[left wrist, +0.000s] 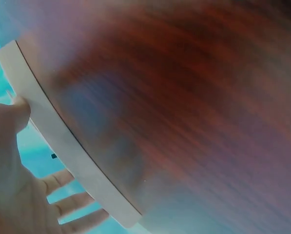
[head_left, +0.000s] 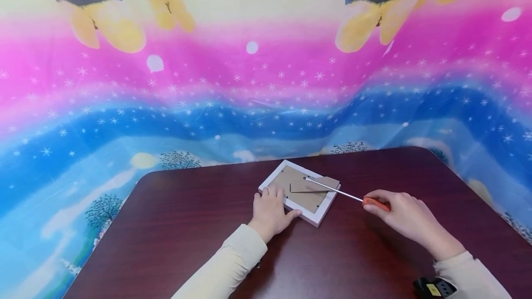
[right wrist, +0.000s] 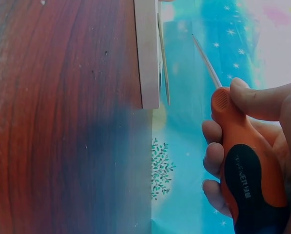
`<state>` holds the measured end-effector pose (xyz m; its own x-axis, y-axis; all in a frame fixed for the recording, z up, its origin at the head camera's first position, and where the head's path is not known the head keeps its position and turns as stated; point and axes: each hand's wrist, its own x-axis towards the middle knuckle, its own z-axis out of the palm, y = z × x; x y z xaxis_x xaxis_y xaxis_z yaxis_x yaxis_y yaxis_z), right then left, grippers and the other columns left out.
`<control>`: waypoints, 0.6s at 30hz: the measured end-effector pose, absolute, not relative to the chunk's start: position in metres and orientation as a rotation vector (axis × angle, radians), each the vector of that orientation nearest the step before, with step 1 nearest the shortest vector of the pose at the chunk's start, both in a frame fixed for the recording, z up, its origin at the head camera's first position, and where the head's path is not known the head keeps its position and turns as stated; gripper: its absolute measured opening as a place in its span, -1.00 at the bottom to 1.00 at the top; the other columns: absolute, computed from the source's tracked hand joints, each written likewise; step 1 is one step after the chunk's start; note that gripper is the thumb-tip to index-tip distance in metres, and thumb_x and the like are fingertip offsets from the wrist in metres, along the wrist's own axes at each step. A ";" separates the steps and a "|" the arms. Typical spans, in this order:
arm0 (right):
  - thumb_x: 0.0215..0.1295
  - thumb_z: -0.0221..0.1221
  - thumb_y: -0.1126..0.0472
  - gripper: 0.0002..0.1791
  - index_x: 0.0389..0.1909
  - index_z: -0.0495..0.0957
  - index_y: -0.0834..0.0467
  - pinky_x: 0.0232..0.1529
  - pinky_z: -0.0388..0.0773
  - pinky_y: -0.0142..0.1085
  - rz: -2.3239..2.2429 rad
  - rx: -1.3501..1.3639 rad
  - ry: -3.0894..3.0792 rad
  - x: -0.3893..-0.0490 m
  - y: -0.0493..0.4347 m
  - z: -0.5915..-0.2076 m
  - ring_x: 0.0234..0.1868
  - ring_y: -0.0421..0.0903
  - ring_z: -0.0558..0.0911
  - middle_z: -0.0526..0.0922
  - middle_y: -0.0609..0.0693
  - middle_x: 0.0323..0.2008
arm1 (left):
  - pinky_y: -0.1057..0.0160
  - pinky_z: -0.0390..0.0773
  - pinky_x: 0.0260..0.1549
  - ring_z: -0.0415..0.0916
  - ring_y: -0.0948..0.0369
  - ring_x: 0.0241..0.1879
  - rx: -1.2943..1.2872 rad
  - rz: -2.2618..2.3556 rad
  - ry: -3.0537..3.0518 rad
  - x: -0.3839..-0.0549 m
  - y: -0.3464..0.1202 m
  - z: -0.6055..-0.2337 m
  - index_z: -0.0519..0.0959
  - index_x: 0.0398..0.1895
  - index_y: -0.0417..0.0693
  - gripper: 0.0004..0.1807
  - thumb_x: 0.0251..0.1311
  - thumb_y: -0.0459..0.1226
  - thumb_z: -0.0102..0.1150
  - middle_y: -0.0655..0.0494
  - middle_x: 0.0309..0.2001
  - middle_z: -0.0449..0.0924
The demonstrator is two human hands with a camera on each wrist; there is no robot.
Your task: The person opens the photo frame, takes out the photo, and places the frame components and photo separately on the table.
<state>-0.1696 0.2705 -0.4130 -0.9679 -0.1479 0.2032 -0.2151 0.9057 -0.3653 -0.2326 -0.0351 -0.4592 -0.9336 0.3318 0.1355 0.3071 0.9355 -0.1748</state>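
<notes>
A white photo frame (head_left: 313,218) lies face down on the table, its brown backing board (head_left: 305,201) and stand flap (head_left: 329,182) facing up. Along the frame's near left side, my left hand (head_left: 269,211) rests with fingers spread over the edge and thumb toward the near corner. My right hand (head_left: 409,216) grips a screwdriver (right wrist: 255,141) by its orange and black handle. The thin metal shaft reaches left across the flap, and its tip overlaps the upper part of the backing, close to a small dark tab. In the left wrist view, fingers (left wrist: 77,202) meet the frame's pale side.
The dark red wooden table (head_left: 187,225) has rounded far corners. Behind it hangs a colourful cloth (head_left: 249,77) with snowflakes and cartoon figures. A black device (head_left: 432,287) is on the right wrist.
</notes>
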 end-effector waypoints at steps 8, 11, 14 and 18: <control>0.25 0.29 -0.18 -0.57 -0.02 0.68 0.02 -0.49 0.28 -0.22 0.577 0.282 -2.901 -0.173 0.272 -0.411 -0.51 -0.17 0.41 0.57 -0.20 -0.47 | 0.01 0.47 -0.01 0.47 0.06 0.07 -0.578 0.200 -2.867 -0.244 -0.047 -0.458 0.43 0.17 -0.04 -0.15 0.20 0.46 -0.15 0.03 0.07 0.48; 0.26 0.28 -0.19 -0.57 -0.03 0.68 0.02 -0.50 0.27 -0.21 0.578 0.279 -2.900 -0.173 0.272 -0.411 -0.51 -0.17 0.41 0.56 -0.20 -0.48 | 0.02 0.48 -0.03 0.46 0.08 0.07 -0.615 0.143 -2.832 -0.253 -0.057 -0.459 0.43 0.18 -0.04 -0.19 0.22 0.42 -0.10 0.04 0.07 0.49; 0.25 0.28 -0.20 -0.56 -0.03 0.68 0.02 -0.50 0.27 -0.21 0.583 0.277 -2.906 -0.173 0.272 -0.413 -0.51 -0.17 0.41 0.56 -0.20 -0.48 | 0.01 0.47 -0.02 0.42 0.10 0.12 -0.625 0.109 -2.841 -0.258 -0.066 -0.460 0.42 0.17 -0.02 -0.22 0.22 0.40 -0.05 0.04 0.11 0.46; 0.25 0.30 -0.16 -0.57 -0.01 0.67 0.05 -0.52 0.25 -0.22 0.588 0.257 -2.930 -0.173 0.273 -0.414 -0.53 -0.16 0.39 0.53 -0.19 -0.50 | -0.05 0.43 0.09 0.36 0.07 0.24 -0.653 0.044 -2.895 -0.264 -0.074 -0.463 0.39 0.27 -0.02 -0.22 0.24 0.36 -0.01 0.00 0.28 0.38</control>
